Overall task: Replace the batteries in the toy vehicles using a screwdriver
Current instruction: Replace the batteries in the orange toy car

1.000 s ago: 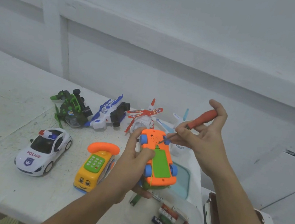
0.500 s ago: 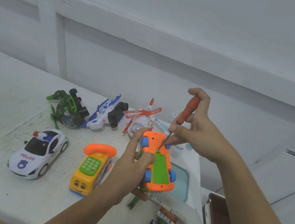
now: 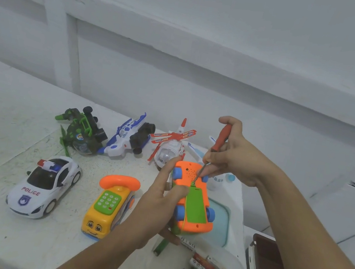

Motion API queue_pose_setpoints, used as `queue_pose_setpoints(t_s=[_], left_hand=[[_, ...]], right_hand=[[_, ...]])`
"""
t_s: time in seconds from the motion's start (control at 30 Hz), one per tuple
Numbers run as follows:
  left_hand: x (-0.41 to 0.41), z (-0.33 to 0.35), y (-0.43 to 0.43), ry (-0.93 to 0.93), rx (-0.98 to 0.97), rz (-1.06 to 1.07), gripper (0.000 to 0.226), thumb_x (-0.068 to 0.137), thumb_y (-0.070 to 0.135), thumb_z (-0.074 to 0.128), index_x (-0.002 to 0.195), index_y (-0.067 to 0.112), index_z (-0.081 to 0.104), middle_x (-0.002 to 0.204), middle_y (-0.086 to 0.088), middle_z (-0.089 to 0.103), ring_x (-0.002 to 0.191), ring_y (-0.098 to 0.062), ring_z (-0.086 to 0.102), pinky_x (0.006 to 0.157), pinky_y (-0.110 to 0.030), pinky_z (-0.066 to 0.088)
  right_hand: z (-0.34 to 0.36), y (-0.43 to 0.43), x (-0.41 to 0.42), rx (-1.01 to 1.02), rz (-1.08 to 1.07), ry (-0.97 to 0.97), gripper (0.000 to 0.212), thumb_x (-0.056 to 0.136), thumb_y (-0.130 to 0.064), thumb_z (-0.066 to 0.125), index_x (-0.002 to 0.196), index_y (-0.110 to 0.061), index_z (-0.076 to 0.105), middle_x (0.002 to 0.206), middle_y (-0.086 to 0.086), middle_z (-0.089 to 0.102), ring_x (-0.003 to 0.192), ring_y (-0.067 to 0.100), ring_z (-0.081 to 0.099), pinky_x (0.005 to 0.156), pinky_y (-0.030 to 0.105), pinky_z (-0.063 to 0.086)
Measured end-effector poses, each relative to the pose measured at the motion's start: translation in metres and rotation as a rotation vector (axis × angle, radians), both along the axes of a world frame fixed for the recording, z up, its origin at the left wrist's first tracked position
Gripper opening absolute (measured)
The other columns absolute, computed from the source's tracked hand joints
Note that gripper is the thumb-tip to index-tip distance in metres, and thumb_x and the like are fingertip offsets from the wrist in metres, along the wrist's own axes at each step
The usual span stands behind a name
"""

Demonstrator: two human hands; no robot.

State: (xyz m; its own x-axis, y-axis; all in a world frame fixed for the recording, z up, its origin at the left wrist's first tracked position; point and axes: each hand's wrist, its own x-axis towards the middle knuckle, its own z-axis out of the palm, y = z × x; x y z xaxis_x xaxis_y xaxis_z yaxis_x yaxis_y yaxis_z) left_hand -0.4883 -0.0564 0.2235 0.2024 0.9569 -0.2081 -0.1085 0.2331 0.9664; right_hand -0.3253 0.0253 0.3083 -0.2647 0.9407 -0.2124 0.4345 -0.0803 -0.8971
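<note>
So that its underside faces up for the screw, the left hand (image 3: 157,204) grips the car (image 3: 187,171) above the table (image 3: 7,128) near its right edge; the right hand (image 3: 238,161) pinches the screwdriver (image 3: 222,138), tip at the green cover (image 3: 195,206).

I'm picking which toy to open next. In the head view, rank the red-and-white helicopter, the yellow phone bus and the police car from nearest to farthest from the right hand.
1. Red-and-white helicopter: just left of the right hand, in the back row.
2. Yellow phone bus: further left, nearer the camera.
3. Police car: farthest left.
</note>
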Motion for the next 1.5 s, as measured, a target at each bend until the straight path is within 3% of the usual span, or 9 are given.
queue_pose_setpoints(t_s=[0.13, 0.27, 0.47, 0.93, 1.07, 1.2, 1.27, 1.37, 1.5], left_hand=[[0.004, -0.002, 0.003, -0.010, 0.030, 0.025, 0.051, 0.103, 0.024, 0.047, 0.118, 0.071, 0.034, 0.111, 0.023, 0.062, 0.081, -0.015, 0.075, 0.047, -0.028, 0.055], [0.006, -0.007, 0.001, -0.019, 0.018, 0.013, 0.053, 0.103, 0.022, 0.045, 0.134, 0.062, 0.030, 0.116, 0.014, 0.063, 0.079, -0.018, 0.075, 0.045, -0.028, 0.054], [0.008, -0.010, 0.002, 0.003, 0.013, 0.032, 0.051, 0.103, 0.019, 0.046, 0.126, 0.063, 0.034, 0.112, 0.018, 0.061, 0.087, -0.022, 0.074, 0.047, -0.026, 0.055], [0.006, -0.011, 0.003, -0.057, -0.058, -0.009, 0.053, 0.102, 0.033, 0.048, 0.141, 0.061, 0.024, 0.131, 0.004, 0.059, 0.078, -0.018, 0.076, 0.048, -0.031, 0.056], [0.006, -0.014, 0.004, -0.079, -0.052, -0.002, 0.054, 0.102, 0.030, 0.048, 0.142, 0.058, 0.026, 0.130, 0.006, 0.059, 0.083, -0.019, 0.075, 0.051, -0.031, 0.057], [0.006, -0.015, 0.004, -0.071, -0.035, 0.007, 0.051, 0.102, 0.030, 0.048, 0.136, 0.063, 0.030, 0.120, 0.015, 0.061, 0.086, -0.020, 0.075, 0.054, -0.036, 0.059], [0.005, -0.014, 0.005, -0.062, -0.027, 0.019, 0.048, 0.102, 0.030, 0.049, 0.130, 0.066, 0.034, 0.118, 0.015, 0.062, 0.084, -0.018, 0.075, 0.054, -0.039, 0.059], [0.006, -0.013, 0.006, -0.053, -0.009, 0.021, 0.047, 0.101, 0.031, 0.049, 0.119, 0.072, 0.036, 0.107, 0.022, 0.066, 0.081, -0.019, 0.076, 0.057, -0.050, 0.060], [0.009, -0.013, 0.007, -0.051, 0.007, 0.036, 0.047, 0.101, 0.031, 0.050, 0.120, 0.071, 0.033, 0.092, 0.031, 0.068, 0.078, -0.016, 0.075, 0.056, -0.049, 0.061]], right_hand=[[0.001, 0.001, -0.001, 0.014, -0.006, -0.027, 0.085, 0.087, 0.019, 0.054, 0.133, -0.041, 0.015, 0.079, 0.017, 0.060, 0.061, 0.040, 0.069, 0.069, 0.047, 0.060], [0.001, -0.001, -0.004, 0.018, 0.023, -0.085, 0.085, 0.088, 0.017, 0.054, 0.133, -0.042, 0.014, 0.084, 0.020, 0.060, 0.061, 0.039, 0.069, 0.072, 0.049, 0.059], [0.000, -0.004, -0.006, 0.028, 0.052, -0.119, 0.083, 0.088, 0.016, 0.054, 0.131, -0.042, 0.015, 0.087, 0.022, 0.058, 0.062, 0.038, 0.070, 0.073, 0.050, 0.060], [-0.002, -0.009, 0.000, 0.018, -0.119, 0.087, 0.092, 0.088, 0.016, 0.054, 0.140, -0.047, 0.011, 0.086, 0.021, 0.059, 0.060, 0.036, 0.069, 0.055, 0.036, 0.057], [-0.001, -0.012, 0.007, 0.235, -0.269, 0.178, 0.072, 0.098, -0.005, 0.053, 0.142, -0.047, 0.014, 0.068, 0.014, 0.059, 0.054, 0.032, 0.065, 0.060, 0.043, 0.060], [0.000, -0.024, 0.022, 0.255, -0.260, 0.176, 0.078, 0.098, 0.001, 0.043, 0.141, -0.057, 0.011, 0.062, 0.010, 0.051, 0.051, 0.023, 0.053, 0.055, 0.038, 0.055], [-0.009, -0.033, 0.022, 0.221, -0.205, 0.007, 0.059, 0.095, -0.001, 0.047, 0.138, -0.038, 0.031, 0.069, 0.007, 0.050, 0.055, 0.017, 0.047, 0.054, 0.035, 0.049], [-0.027, -0.048, 0.016, 0.265, -0.125, -0.255, 0.009, 0.093, -0.020, 0.058, 0.099, -0.024, 0.063, 0.066, -0.013, 0.050, 0.055, 0.003, 0.043, 0.058, 0.024, 0.038], [-0.043, -0.060, 0.008, 0.283, -0.071, -0.302, 0.010, 0.087, -0.030, 0.070, 0.086, -0.022, 0.063, 0.057, -0.012, 0.045, 0.054, 0.005, 0.043, 0.056, 0.023, 0.036]])
